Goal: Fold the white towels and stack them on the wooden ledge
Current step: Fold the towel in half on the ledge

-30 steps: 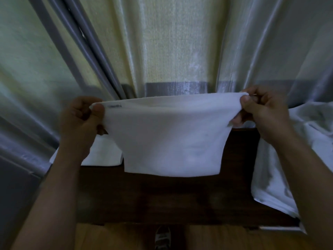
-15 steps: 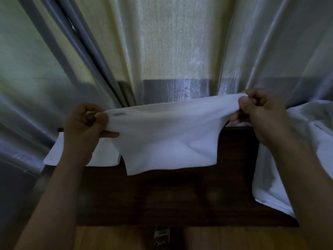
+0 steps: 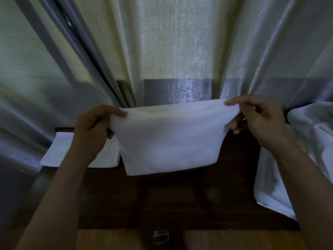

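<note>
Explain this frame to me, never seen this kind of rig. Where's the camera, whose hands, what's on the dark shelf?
There is no robot here. A person wears one wide-angle camera on the head, looking forward and down, so the two arms entering from the bottom are their own.

The left hand and the right hand each pinch an upper corner of a white towel. It hangs between them, above the wooden ledge, the dark surface across the middle.

On the ledge, at the left, lies a folded towel, partly hidden by the left forearm. At the right, a heap of unfolded white cloth drapes over the ledge's edge.

Behind everything hangs a pale curtain with a grey band. At the bottom is a strip of lighter wood floor.
</note>
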The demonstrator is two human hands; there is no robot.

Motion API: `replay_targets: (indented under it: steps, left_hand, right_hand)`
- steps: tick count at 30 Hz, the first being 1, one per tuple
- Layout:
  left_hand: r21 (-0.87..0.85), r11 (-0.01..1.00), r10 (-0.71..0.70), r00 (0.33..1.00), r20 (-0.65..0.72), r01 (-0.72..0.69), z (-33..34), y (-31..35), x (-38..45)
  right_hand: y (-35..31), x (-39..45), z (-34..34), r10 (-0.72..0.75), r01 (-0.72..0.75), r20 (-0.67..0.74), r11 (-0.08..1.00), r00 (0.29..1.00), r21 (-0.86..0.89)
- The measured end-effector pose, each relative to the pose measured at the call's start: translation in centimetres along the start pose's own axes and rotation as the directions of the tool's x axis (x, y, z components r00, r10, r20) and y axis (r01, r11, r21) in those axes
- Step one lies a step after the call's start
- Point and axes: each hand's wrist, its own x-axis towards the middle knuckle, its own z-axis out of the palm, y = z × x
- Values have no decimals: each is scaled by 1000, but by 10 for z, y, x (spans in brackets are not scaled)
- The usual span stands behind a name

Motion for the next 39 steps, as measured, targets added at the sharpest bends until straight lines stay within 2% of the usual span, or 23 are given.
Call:
replay_targets:
  steps: [6, 10, 12, 15, 18, 21, 24, 27, 30, 32, 35, 39]
  left_hand:
    - [245, 967, 44, 992, 120, -72, -3, 0, -4]
    - [224, 972, 27, 986, 167, -64, -4, -1, -7]
    - [217, 976, -2, 984, 176, -37, -2, -2, -10]
    - [235, 972, -9, 994, 109, -17, 2, -4, -13]
    - [226, 974, -5, 1000, -3, 6, 7, -8, -17]
    - [184, 982, -22, 989, -148, 49, 14, -10, -22]
    - [124, 991, -13, 969, -246, 45, 21, -8, -27]
    - [81, 993, -58, 952, -301, 86, 21, -12, -28]
    - [-138, 963, -260, 928, -266, 230, 21, -21, -26]
    - [-195, 934, -336, 920, -203, 298, 17, -24, -23]
    - [-132, 926, -369, 923, -109, 354, 10, -28, -11]
    - [-65, 912, -409, 912, -36, 406, 8, -27, 15]
  right_hand:
    - [14, 0, -6, 20, 1, 91, 974, 996, -225]
    - [18, -2, -9, 71, -27, 135, 954, 988, -300]
    - [18, -3, -11, 36, 24, 154, 929, 988, -369]
    - [18, -5, -11, 1, 69, 160, 901, 987, -429]
    - [18, -6, -6, 53, -24, 95, 960, 994, -278]
    - [15, -9, 2, 43, -43, -6, 992, 999, -115]
    - [13, -11, 10, 13, -17, -127, 1000, 992, -27]
    - [13, -9, 16, 81, -77, -207, 997, 975, 31]
    - [15, -5, 17, 201, -187, -243, 979, 949, 80]
    - [17, -2, 15, 260, -244, -227, 965, 939, 98]
    - [21, 5, 7, 337, -322, -150, 939, 929, 121]
    - [27, 24, -2, 404, -404, 29, 901, 914, 161]
